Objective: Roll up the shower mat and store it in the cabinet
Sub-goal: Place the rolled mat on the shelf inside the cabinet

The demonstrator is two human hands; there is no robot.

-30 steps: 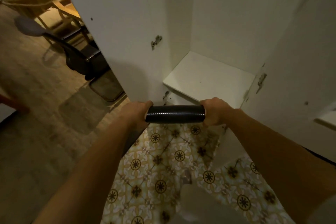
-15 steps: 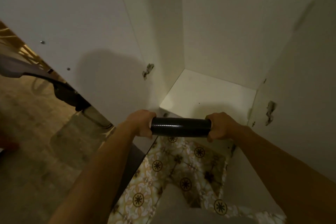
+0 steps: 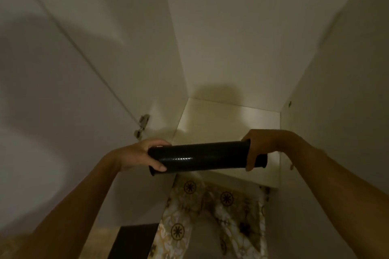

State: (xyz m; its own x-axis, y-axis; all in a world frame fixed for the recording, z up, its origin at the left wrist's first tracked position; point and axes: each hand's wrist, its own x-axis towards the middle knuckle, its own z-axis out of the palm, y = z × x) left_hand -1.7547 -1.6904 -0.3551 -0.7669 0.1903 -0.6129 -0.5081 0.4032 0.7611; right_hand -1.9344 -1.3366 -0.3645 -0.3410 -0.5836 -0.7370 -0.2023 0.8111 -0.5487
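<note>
Cabinet [image 3: 242,38]: white, doors open, interior bare as far as visible. It now fills nearly the whole view; a second ago the room floor and chairs showed at left, and these are gone from frame. The person has closed in on the opening.

Shelf [image 3: 227,118]: white, empty on its visible surface, lit at its right end. It sits directly beyond and below the hands. A half-second ago the roll was short of the shelf's front edge; now it hangs over the front part of the shelf.

Mat [image 3: 202,156]: fully rolled into a dark, glossy tube, held level and crosswise, parallel to the shelf's front edge. It is not resting on the shelf; a shadow lies beneath it. Rolling is judged complete; only placement remains.

Left hand [image 3: 139,154]: grip clenched around the left end of the mat, thumb under, fingers over.

Right hand [image 3: 259,145]: grip clenched near the right end, with a short stub of the tube projecting past it.

Hinge [image 3: 142,123]: metal, on the left side panel, just beyond the left hand, apart from it.

Assessment: the task is near its end. The roll's length appears to fit between the side panels. Next action is judged to be lowering it and releasing both hands.
</note>
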